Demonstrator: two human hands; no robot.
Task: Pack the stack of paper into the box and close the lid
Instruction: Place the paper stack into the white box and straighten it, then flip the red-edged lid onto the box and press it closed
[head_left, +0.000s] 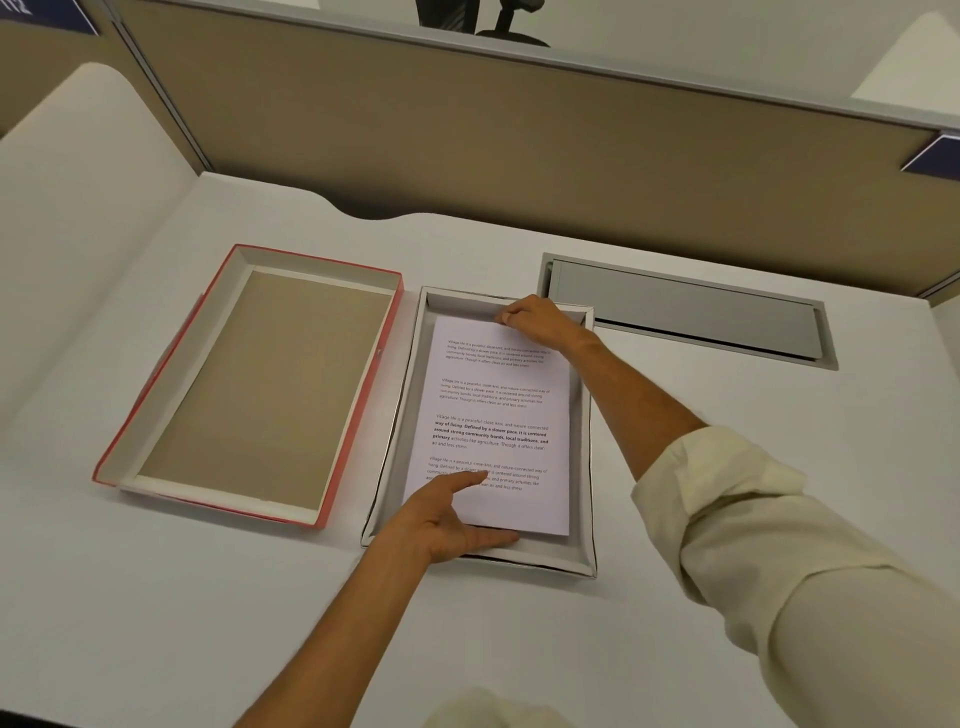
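Nearest, a cream sleeve (810, 561) rolled above the right forearm, that arm reaching forward and leftward across the white desk (156, 597). From the bottom edge, the left forearm angled up and right, bare to the wrist. Left hand (447, 519) at the near left corner of the stack of paper (498, 415): index finger stretched flat over the printed top sheet, thumb lying along the stack's near edge, the corner pinched loosely between them. Stack lying flat inside the open white box (584, 467), text facing up, a narrow strip of box floor showing around it. Farther on, right hand (535, 319) at the far edge of the stack, knuckles up, fingers curled and closed on that edge close to the box's far wall. Left of the box, just beside it, the red-edged lid (249, 384) lying upside down, brown inside showing. Beyond, right, a grey cable hatch (685, 312) set in the desk, then a tan partition (467, 145).
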